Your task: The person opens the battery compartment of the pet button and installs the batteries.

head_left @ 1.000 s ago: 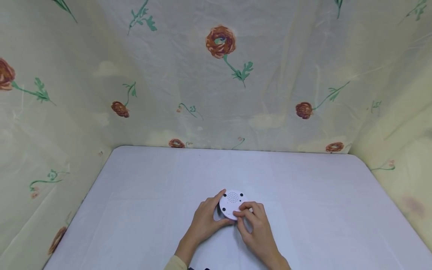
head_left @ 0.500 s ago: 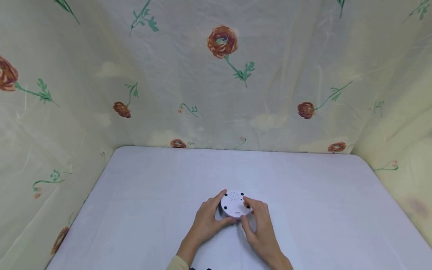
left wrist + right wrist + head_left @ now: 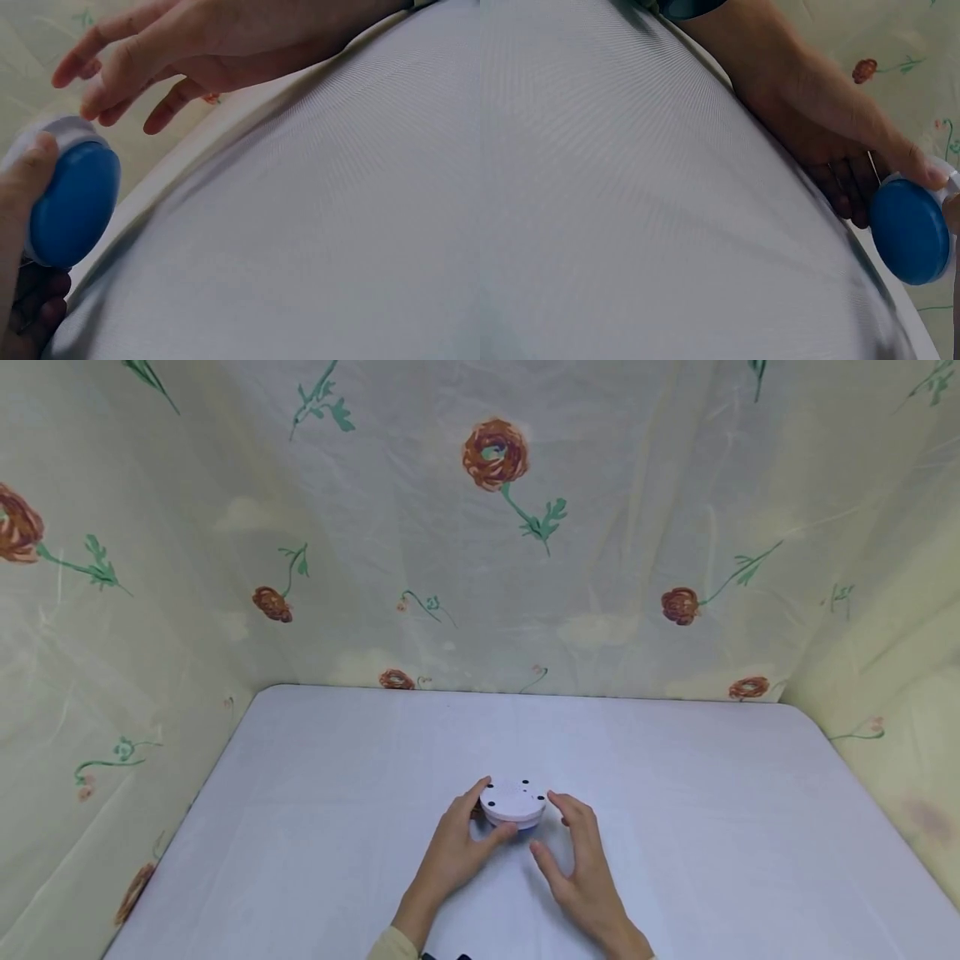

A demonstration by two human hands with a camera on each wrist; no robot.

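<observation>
My left hand (image 3: 453, 852) holds a round white device (image 3: 513, 802) by its left side, thumb along the front edge and fingers behind. Small black round feet dot its upturned white face, which is tilted. On the underside is a smooth blue dome (image 3: 77, 202), plain in both wrist views. My right hand (image 3: 585, 864) is just right of the device, thumb and index finger spread apart. Its index fingertip is very near the rim; whether it touches I cannot tell. In the left wrist view, the right hand (image 3: 195, 45) hangs over the device with loose fingers.
A table with a white cloth (image 3: 337, 777) lies under the hands. Curtains printed with flowers (image 3: 600, 527) rise at its back and both sides. Small dark objects (image 3: 446, 957) show at the bottom edge between the forearms.
The right hand's fingers have come off the white face and spread open at its right. The device has tilted and shifted slightly left in the left hand, bringing its blue side into sight.
</observation>
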